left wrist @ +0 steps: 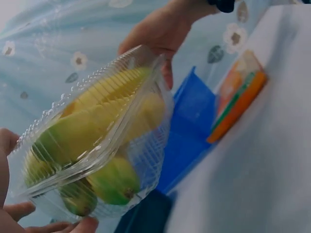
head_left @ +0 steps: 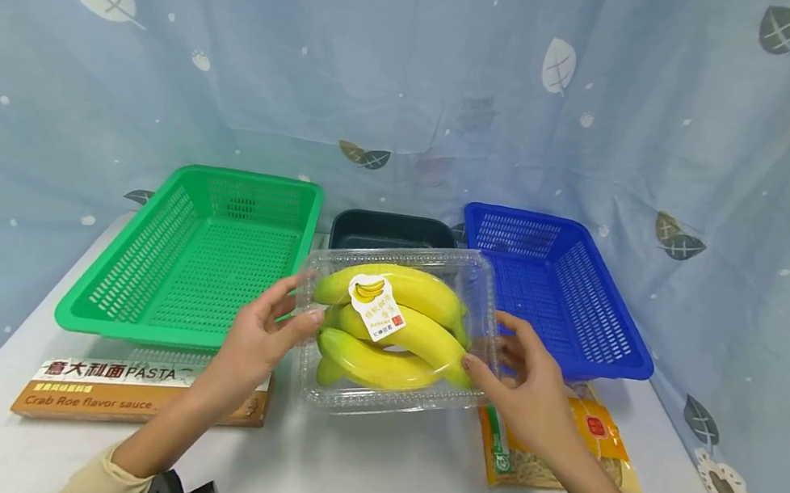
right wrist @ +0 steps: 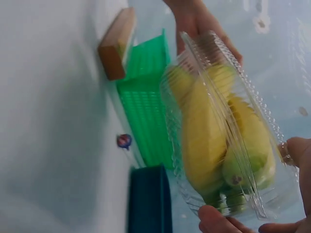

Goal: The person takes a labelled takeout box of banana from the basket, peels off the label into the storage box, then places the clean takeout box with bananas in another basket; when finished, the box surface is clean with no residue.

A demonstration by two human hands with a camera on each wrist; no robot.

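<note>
A clear plastic clamshell box (head_left: 391, 405) full of yellow-green bananas (head_left: 422, 331) is held up over the table, tilted, with a white label (head_left: 377, 307) on its lid. My left hand (head_left: 268, 330) grips its left end, thumb on top and fingers at the side. At the opposite end my right hand (head_left: 522, 379) holds it the same way, thumb over the lid edge. In the left wrist view the bananas' green tips (left wrist: 116, 182) show through the box wall. From the right wrist, the box (right wrist: 228, 116) appears upright on end, with fingers at its lower corner.
At the back left stands a green basket (head_left: 232, 260), and a blue basket (head_left: 543, 296) at the back right. Between them sits a dark tray (head_left: 393, 226). A pasta box (head_left: 92, 399) lies front left; an orange food packet (head_left: 593, 432) lies partly behind my right hand.
</note>
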